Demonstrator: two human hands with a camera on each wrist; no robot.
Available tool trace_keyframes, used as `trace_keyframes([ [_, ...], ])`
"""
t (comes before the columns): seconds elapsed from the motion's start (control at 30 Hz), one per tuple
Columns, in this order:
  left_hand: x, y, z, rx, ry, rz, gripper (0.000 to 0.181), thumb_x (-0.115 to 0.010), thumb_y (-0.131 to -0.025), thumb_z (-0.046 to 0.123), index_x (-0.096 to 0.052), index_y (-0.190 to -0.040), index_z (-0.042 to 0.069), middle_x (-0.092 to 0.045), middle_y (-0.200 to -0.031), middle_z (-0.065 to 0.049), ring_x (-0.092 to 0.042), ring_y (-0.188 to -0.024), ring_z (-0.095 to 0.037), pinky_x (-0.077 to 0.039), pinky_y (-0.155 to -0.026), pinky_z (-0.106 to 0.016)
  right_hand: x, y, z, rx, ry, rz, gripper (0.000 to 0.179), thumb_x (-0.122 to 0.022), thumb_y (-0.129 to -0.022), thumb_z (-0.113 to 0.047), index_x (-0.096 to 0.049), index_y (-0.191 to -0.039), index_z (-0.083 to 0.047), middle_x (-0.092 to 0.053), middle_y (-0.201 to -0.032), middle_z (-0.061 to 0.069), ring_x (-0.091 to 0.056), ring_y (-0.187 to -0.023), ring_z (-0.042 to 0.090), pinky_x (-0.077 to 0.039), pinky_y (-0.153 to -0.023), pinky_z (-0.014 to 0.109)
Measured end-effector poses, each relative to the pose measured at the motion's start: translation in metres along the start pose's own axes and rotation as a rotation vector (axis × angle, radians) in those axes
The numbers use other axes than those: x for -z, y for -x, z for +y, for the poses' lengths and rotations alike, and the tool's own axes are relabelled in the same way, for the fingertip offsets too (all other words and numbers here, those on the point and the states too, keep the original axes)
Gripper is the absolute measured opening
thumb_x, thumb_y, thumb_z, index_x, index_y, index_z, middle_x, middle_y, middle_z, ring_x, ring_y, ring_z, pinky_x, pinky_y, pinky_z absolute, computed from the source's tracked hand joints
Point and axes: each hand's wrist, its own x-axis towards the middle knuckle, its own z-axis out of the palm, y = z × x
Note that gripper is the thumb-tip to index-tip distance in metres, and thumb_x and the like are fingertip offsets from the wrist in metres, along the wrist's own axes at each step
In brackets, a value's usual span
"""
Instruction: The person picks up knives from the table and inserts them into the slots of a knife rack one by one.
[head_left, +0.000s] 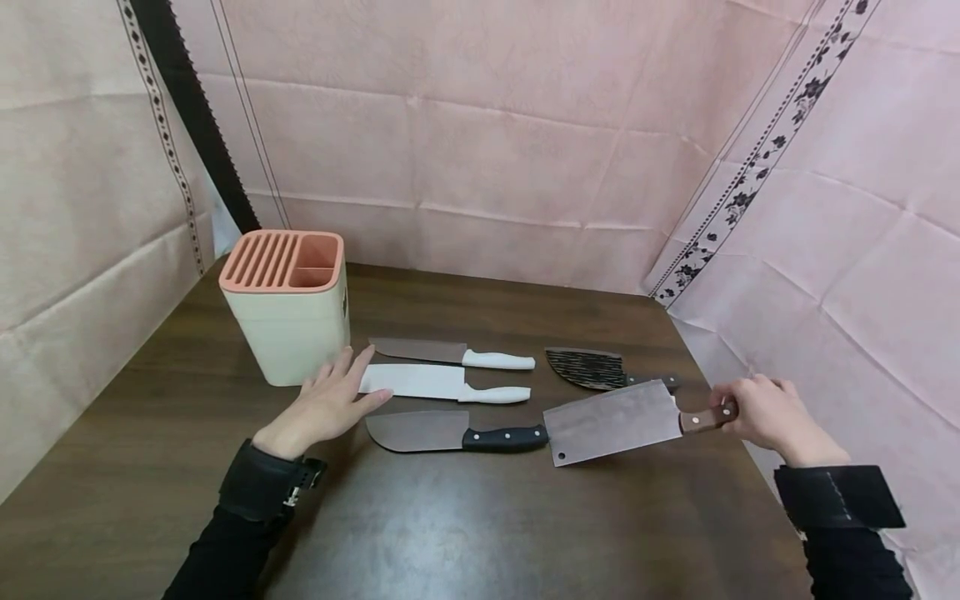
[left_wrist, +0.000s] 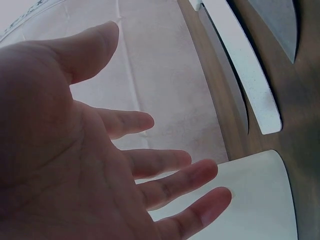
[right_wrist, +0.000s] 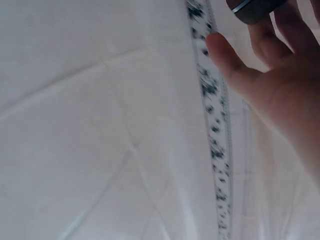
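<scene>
My right hand (head_left: 772, 417) grips the end of a cleaver's (head_left: 615, 421) brown wooden handle, its wide grey blade pointing left. The blade's far corner overlaps the handle tip of a black-handled knife (head_left: 504, 439) in the head view. In the right wrist view, only the dark butt of the handle (right_wrist: 255, 11) shows by the fingers. My left hand (head_left: 326, 406) is spread, palm down, in front of the knife block (head_left: 300, 342), fingers near the blade tip of an all-white knife (head_left: 416, 380). The left wrist view shows its fingers straight and holding nothing.
A white-handled knife (head_left: 498, 360) lies behind the all-white one. To the right rests a knife with a black, striped blade (head_left: 585, 369). The pale green block has a pink slotted top (head_left: 262, 258). Pinkish cloth (head_left: 480, 150) hangs round the brown table (head_left: 450, 533).
</scene>
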Motion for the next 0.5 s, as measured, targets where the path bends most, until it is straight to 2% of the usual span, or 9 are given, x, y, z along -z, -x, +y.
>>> trace_keyframes([
  [0.23, 0.002, 0.001, 0.002, -0.015, 0.003, 0.015, 0.079, -0.047, -0.098, 0.050, -0.015, -0.154, 0.005, -0.008, -0.156, -0.034, -0.012, -0.140, -0.057, -0.013, -0.107, -0.073, 0.037, -0.015, -0.013, 0.061, 0.021, -0.029, 0.027, -0.081, -0.058, -0.007, -0.066, -0.073, -0.023, -0.052, -0.059, -0.013, -0.048, -0.071, 0.014, -0.033, -0.077, 0.055],
  [0.4, 0.003, 0.004, 0.001, -0.016, 0.007, 0.019, 0.079, -0.047, -0.098, 0.050, -0.015, -0.154, 0.005, -0.008, -0.156, -0.034, -0.012, -0.140, -0.057, -0.012, -0.107, -0.073, 0.056, -0.022, -0.020, 0.115, 0.043, -0.016, 0.027, -0.084, -0.057, -0.011, -0.070, -0.075, -0.024, -0.059, -0.060, -0.015, -0.052, -0.071, 0.014, -0.035, -0.077, 0.050],
  [0.5, 0.004, 0.005, 0.001, -0.017, 0.008, 0.020, 0.078, -0.046, -0.098, 0.050, -0.015, -0.154, 0.005, -0.008, -0.156, -0.034, -0.012, -0.140, -0.057, -0.012, -0.107, -0.073, 0.067, -0.025, -0.026, 0.144, 0.041, 0.000, 0.028, -0.087, -0.056, -0.013, -0.073, -0.078, -0.023, -0.063, -0.063, -0.016, -0.055, -0.073, 0.014, -0.038, -0.073, 0.044],
])
